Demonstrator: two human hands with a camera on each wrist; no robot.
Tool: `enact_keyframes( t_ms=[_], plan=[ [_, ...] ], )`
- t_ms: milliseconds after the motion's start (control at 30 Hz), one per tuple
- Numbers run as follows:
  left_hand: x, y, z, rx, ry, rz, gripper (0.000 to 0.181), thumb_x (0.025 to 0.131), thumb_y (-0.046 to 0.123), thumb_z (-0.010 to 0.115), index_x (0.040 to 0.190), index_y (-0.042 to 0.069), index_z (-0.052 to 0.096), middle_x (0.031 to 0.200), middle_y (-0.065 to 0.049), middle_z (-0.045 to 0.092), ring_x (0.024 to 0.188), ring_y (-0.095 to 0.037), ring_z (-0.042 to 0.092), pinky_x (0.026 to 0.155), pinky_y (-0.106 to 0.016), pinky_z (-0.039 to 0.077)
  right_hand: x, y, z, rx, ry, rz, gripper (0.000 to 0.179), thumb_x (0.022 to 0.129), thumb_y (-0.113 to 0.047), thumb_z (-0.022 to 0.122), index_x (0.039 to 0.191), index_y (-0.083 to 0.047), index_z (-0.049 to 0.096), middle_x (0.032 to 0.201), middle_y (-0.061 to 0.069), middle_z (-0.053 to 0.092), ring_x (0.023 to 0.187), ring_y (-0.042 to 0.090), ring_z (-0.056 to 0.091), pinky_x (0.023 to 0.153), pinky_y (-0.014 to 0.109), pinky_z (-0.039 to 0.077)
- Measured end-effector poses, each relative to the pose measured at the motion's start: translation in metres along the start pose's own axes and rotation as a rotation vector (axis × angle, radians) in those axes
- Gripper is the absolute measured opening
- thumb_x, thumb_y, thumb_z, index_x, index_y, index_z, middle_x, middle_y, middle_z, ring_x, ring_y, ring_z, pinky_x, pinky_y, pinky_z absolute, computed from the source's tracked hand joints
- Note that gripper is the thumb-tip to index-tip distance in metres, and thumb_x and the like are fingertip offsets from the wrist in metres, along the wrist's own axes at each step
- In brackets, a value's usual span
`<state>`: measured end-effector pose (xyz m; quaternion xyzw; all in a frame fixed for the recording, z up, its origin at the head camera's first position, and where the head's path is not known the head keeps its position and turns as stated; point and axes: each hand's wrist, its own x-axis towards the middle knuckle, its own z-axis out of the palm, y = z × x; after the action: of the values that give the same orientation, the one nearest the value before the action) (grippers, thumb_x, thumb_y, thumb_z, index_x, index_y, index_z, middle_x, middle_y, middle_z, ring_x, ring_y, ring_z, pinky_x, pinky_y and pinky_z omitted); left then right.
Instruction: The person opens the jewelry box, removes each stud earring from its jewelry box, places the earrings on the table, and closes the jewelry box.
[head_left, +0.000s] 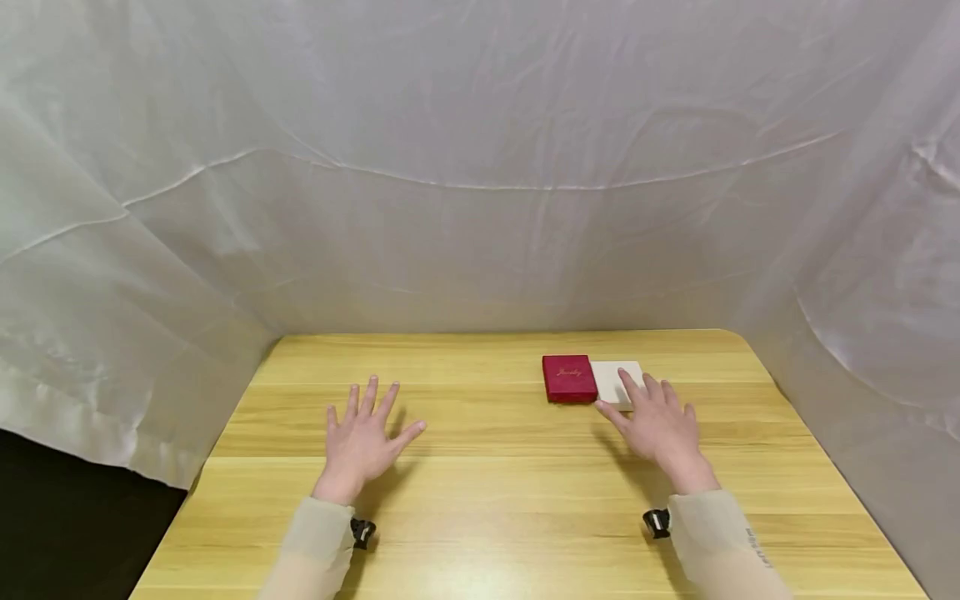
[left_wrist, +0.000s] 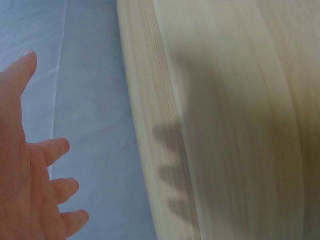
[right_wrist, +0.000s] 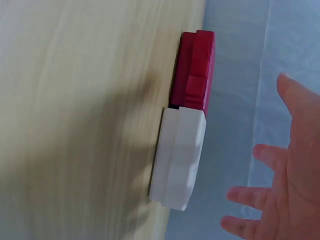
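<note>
Two small lidded boxes stand side by side toward the back right of the wooden table. The red box (head_left: pixel 570 379) carries gold script on its lid; the white box (head_left: pixel 606 382) is right next to it, partly covered in the head view by my right hand (head_left: pixel 660 425). That hand is held over the table with spread fingers and grips nothing. In the right wrist view, a gap shows between its fingers and the white box (right_wrist: pixel 177 157). My left hand (head_left: pixel 362 446) hovers over the left half of the table, fingers spread, holding nothing.
Light wood planks form the tabletop (head_left: pixel 465 500). Pale fabric (head_left: pixel 465 233) hangs behind it and along both sides. A dark area (head_left: pixel 75 508) lies beyond the left edge. Each wrist wears a small black camera (head_left: pixel 363 533).
</note>
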<state>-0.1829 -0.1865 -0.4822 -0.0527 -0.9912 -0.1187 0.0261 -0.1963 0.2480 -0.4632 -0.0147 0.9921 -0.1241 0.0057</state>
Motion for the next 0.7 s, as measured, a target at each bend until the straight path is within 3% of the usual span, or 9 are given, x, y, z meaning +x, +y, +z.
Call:
enact_keyframes(
  t_ms=[367,700],
  plan=[
    [0.002,0.024,0.011,-0.051,-0.023,0.031,0.091,0.087,0.081,0.031,0.156,0.023,0.027,0.161,-0.011,0.011,0.145,-0.043,0.013,0.109,-0.068,0.004,0.006,-0.014,0.012,0.036,-0.005,-0.032,0.084,0.095,-0.072,0.030,0.154,-0.012,0.030,0.152,0.028,0.030,0.133,0.054,0.029,0.096,0.073,0.030],
    [0.008,0.052,0.021,-0.131,-0.079,0.060,0.090,0.087,0.081,0.032,0.156,0.024,0.028,0.161,-0.011,0.014,0.143,-0.043,0.019,0.109,-0.067,0.013,0.023,-0.034,0.025,0.041,0.044,-0.066,0.071,0.095,-0.058,0.051,0.144,-0.007,0.047,0.135,0.027,0.050,0.120,0.050,0.046,0.089,0.070,0.038]
  ],
)
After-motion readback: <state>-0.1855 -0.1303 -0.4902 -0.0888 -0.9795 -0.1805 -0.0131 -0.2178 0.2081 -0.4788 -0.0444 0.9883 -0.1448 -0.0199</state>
